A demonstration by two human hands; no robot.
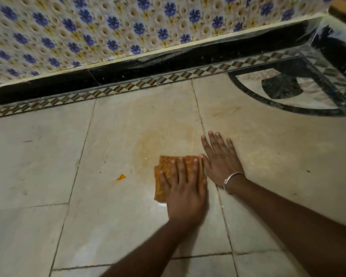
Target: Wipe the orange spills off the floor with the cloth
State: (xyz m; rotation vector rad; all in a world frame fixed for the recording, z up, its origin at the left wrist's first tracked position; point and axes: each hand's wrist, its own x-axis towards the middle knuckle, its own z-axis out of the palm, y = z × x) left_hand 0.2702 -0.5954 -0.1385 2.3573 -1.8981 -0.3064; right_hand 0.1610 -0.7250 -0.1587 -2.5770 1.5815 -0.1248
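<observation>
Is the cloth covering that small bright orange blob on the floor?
No, the orange blob lies on bare floor left of the cloth, apart from it.

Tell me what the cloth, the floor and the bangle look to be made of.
Cloth: woven fabric, matt, with a coarse gridded weave, orange-brown. Floor: pale stone or tile slabs, it is hard to tell which; faint sheen, dark joints between them. Bangle: probably metal, silvery and polished, with a bright glint.
</observation>
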